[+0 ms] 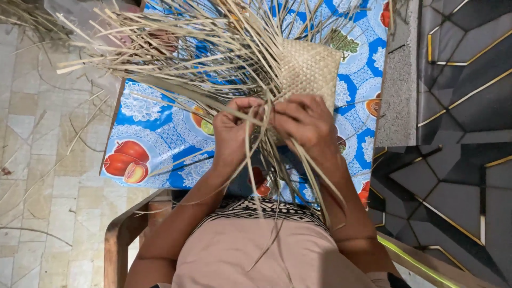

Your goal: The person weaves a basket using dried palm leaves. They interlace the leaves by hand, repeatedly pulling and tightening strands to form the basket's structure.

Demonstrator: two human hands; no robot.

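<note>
my left hand (pixel 233 129) and right hand (pixel 301 121) each pinch loose strips (pixel 176 58) at the edge of the woven mat (pixel 309 66), which lies on the blue tablecloth (pixel 160 133).

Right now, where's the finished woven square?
In the head view, the woven mat panel sits upper centre-right on the blue fruit-print tablecloth, just above the right hand, with loose straw strips fanning out to its left.

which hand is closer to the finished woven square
Right. The right hand rests against the lower edge of the woven square, touching it. The left hand sits further left, pinching loose strips beside the weave.
</note>
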